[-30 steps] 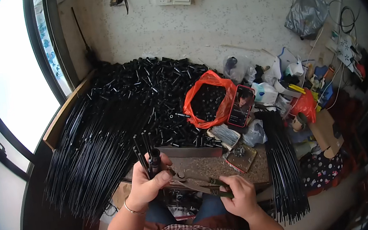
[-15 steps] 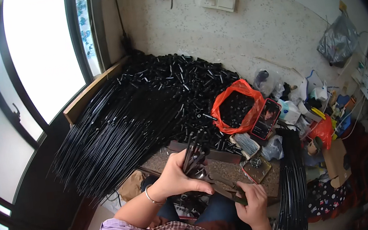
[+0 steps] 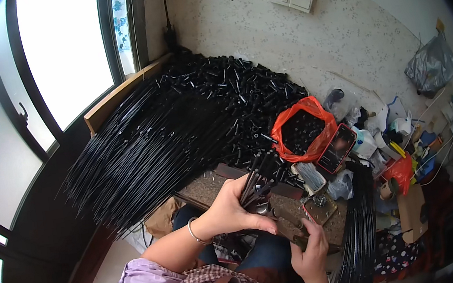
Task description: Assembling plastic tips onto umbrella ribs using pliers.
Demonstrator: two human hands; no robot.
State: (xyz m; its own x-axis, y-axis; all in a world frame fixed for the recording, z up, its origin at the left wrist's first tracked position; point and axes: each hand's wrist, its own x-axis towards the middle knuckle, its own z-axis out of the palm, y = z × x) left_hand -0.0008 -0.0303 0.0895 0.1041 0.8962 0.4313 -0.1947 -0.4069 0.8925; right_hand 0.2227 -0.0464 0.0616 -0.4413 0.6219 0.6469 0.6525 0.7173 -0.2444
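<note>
My left hand is closed round a small bunch of thin black rods, their ends fanned upward past my fingers and the thumb stretched toward the right. Just right of it, my right hand grips pliers with dark green handles. Their metal jaws are beside the left thumb and the lower part of the bunch; whether they touch a rod is hard to make out. Beyond both hands lie a wide spread of long black rods and a heap of short black tubes.
An open red plastic bag holds small dark pieces. A phone leans beside it. Small trays stand on the speckled worktop. More black rods hang at the right edge, near clutter and a cardboard box.
The view has shifted, so the surroundings sit slightly lower and farther right. Both hands keep their holds; the pliers' handles look closer together and more covered by my right fingers.
</note>
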